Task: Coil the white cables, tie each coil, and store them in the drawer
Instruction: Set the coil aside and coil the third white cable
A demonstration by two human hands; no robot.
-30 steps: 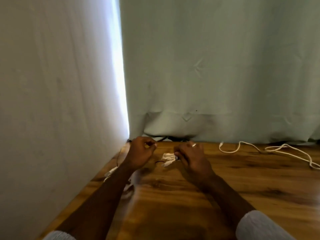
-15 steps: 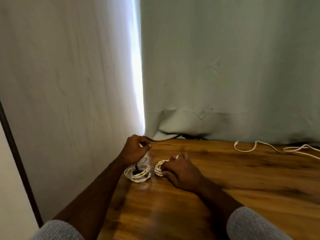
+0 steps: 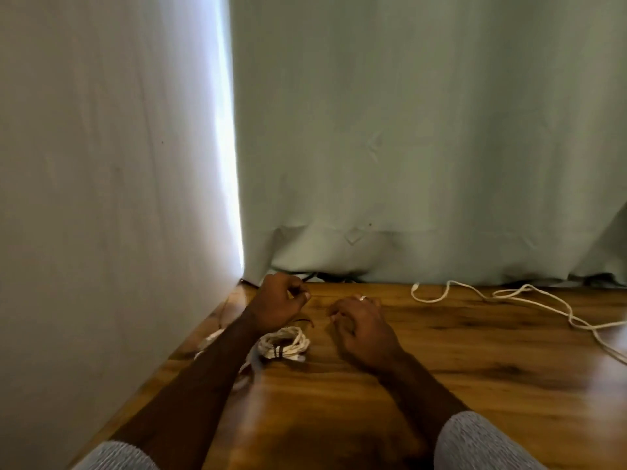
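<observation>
Coiled cable [image 3: 284, 343]: on the table [image 3: 441, 385], just below the left grip [image 3: 280, 305].
Left grip: fingers curled; contents unclear.
Right grip [image 3: 361, 329]: loosely curled, apparently empty.

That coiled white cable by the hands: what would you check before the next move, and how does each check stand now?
1. Coiled cable bound by a dark tie: ok, a dark band crosses it.
2. Coil resting on the wooden table, free of both hands: ok.
3. Left hand empty: cannot tell, its fingers are curled, perhaps pinching something thin.
4. Right hand empty: cannot tell, its fingers are curled.
5. Loose cable coiled: not ok, it sprawls across the table.
6. Drawer open and ready: cannot tell, no drawer in view.
</observation>
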